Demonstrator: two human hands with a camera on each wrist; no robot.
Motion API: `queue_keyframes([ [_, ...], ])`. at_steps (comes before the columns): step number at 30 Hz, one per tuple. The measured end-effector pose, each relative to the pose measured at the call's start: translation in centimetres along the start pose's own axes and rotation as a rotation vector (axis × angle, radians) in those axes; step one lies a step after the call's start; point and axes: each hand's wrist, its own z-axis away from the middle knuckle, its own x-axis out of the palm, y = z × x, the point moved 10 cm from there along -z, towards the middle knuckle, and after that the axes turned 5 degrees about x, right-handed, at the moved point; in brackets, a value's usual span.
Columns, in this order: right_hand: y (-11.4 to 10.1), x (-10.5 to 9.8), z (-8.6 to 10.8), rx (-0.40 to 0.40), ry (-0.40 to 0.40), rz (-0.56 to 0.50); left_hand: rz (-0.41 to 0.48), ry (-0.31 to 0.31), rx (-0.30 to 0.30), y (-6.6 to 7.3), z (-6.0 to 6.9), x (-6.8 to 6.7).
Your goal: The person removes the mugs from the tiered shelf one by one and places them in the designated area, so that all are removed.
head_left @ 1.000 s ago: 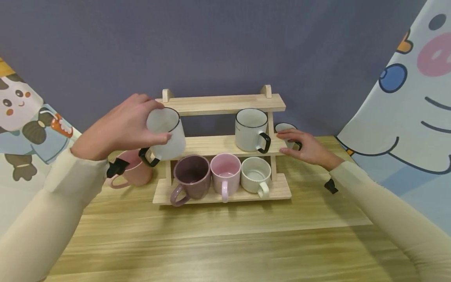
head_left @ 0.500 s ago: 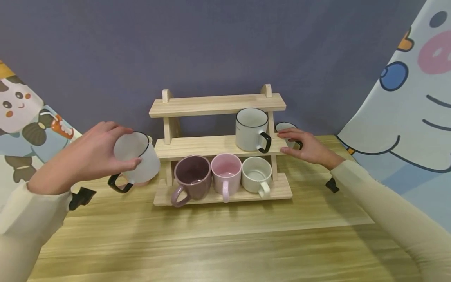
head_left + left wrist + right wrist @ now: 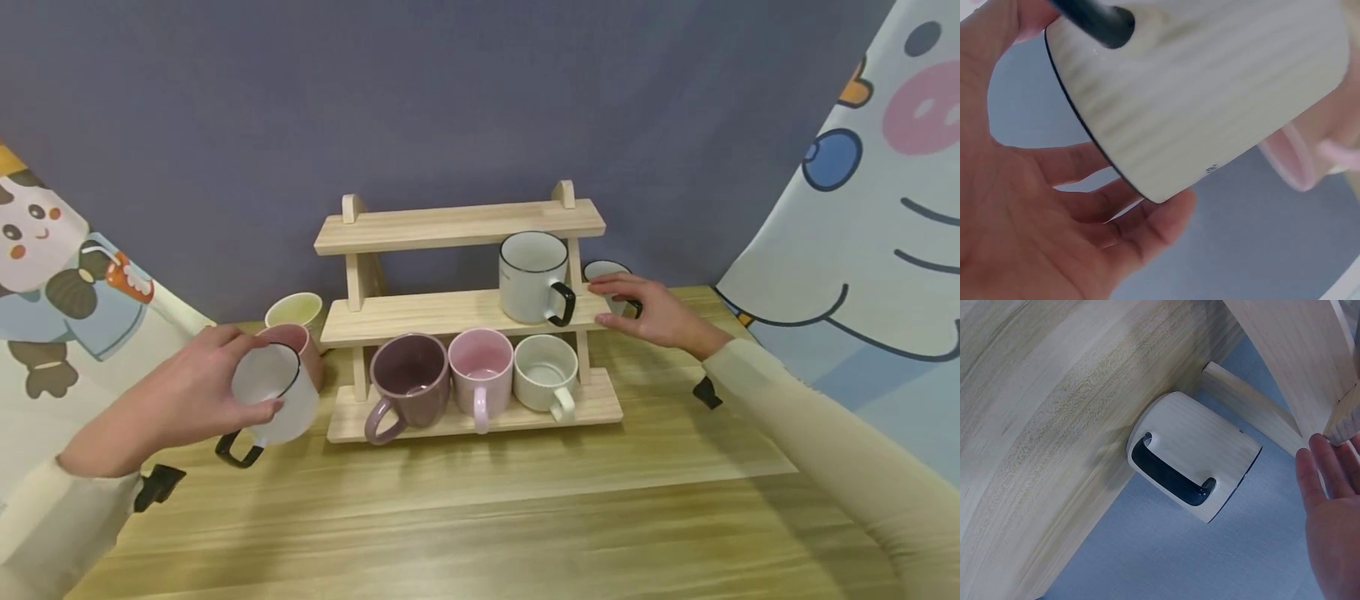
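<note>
My left hand grips a white mug with a dark rim and black handle, held tilted left of the wooden rack. In the left wrist view the fingers of that hand lie at the rim of the mug. My right hand rests its fingertips on the right end of the middle shelf; the right wrist view shows this hand at the wood edge. Another white mug stands on that shelf. Behind the right hand is a third, black-handled mug, upright on the table.
On the bottom shelf stand a purple mug, a pink mug and a pale cup. A salmon-pink mug and a yellow-lined cup stand left of the rack. Printed cloths hang at both sides.
My left hand has carried the white mug from the left end of the middle shelf leftward and down, past the salmon-pink mug. The right hand has stayed at the shelf end.
</note>
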Motion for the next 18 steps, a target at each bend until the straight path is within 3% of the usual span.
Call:
queue_keyframes([
  [9, -0.2, 0.0, -0.1, 0.004, -0.008, -0.01, 0.033, 0.009, 0.013, -0.5, 1.4, 3.5],
  [14, -0.1, 0.0, 0.0, 0.005, -0.007, -0.008, 0.045, -0.021, -0.005, -0.8, 1.7, 4.7],
  [18, 0.0, 0.1, -0.1, 0.0, -0.012, 0.002, 0.05, -0.007, 0.024, -0.6, 2.0, 5.1],
])
